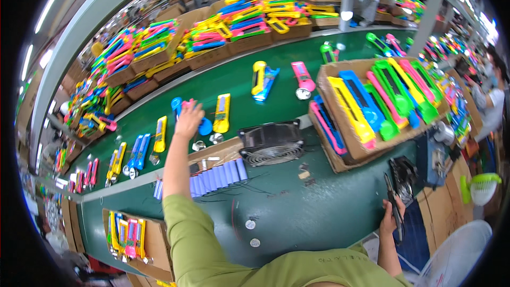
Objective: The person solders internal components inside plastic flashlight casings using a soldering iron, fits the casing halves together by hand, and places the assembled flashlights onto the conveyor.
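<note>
My left hand [189,120] reaches over the green belt [239,74], fingers apart over a pink plastic housing [187,104] mostly hidden beneath them. Blue plastic pieces [205,126] show on both sides of that hand. Just right of it lies a yellow housing [221,112] with a round silvery part at its lower end. At the right, my right hand [392,217] is closed around a black, slender tool that looks like a soldering iron [394,204], its thin end pointing up and away. Below my left forearm, a row of purple cylindrical battery cells [219,177] with thin black wires lies on the bench.
A black fan [271,142] stands mid-bench. Cardboard boxes of coloured housings [348,146] are stacked to its right. Another box [155,234] sits front left. Heaped cartons [210,56] line the belt's far side. A blue device [431,159] stands at right.
</note>
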`<state>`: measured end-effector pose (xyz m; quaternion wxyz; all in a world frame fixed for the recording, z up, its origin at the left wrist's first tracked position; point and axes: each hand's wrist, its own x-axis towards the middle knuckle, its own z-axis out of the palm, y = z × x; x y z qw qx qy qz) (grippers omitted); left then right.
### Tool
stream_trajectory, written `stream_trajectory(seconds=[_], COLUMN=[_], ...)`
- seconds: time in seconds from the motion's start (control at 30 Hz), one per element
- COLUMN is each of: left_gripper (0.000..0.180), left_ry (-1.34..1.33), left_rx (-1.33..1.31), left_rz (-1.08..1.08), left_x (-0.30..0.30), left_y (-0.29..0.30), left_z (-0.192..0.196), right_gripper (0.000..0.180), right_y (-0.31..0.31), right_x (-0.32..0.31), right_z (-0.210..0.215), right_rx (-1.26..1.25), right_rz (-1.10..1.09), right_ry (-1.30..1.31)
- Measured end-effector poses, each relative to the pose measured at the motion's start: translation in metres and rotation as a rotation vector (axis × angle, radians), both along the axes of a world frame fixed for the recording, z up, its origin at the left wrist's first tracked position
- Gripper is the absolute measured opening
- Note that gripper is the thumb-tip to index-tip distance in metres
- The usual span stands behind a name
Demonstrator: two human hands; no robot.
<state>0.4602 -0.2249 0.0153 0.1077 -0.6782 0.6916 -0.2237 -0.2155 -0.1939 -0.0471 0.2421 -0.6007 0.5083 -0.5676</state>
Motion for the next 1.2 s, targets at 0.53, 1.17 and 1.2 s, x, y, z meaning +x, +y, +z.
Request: stream_trajectory(seconds=[0.53,1.17,1.2], left_gripper=[0.055,0.018,0.019], left_ry=[0.234,1.196,0.974], left_rx=[0.224,0.085,0.081], left_rz=[-0.45,-0.124,-0.242], left_x=[-0.368,-0.436,-0.438], left_y=[0.171,0.192,0.191], left_z=[0.097,0.041,0.037], right_gripper=[0.068,0.04,0.041], right_y=[-0.218,-0.185,-0.167], right_x=[0.03,0.051,0.049], right_z=[0.198,0.229,0.226], right_rx=[-0.269,-0.24,-0.103], right_rz=[0.023,0.585,0.576], right_ry=[0.645,-0.014,0.04])
